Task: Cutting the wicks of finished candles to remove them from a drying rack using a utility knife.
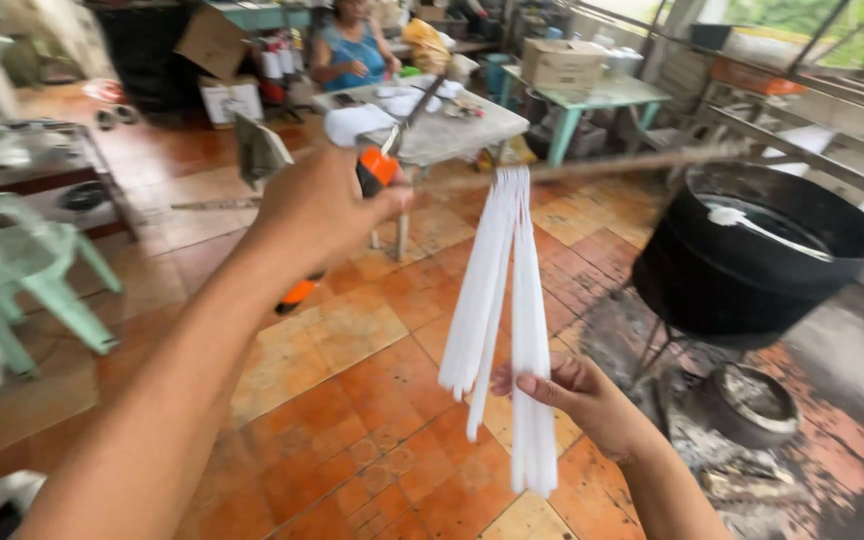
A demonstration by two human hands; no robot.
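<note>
We see a brown cardboard box (561, 62) on the far green table (607, 98); our raised left hand (317, 210) grips an orange-handled tool (376, 170); our right hand (577, 392) pinches white candles (504, 320) hanging from a rod (632, 163).

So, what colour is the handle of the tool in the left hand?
Orange handle with black, gripped by the left hand; head view.

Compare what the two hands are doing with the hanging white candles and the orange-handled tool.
The left hand is raised high and closed around the orange-handled tool; the right hand sits low with its fingers on the hanging white candles. The left hand shows its back to the camera, while the right turns its thumb and palm side up. The tool points up and away; the candles hang straight down from a stick. Both hands are bare.
</note>
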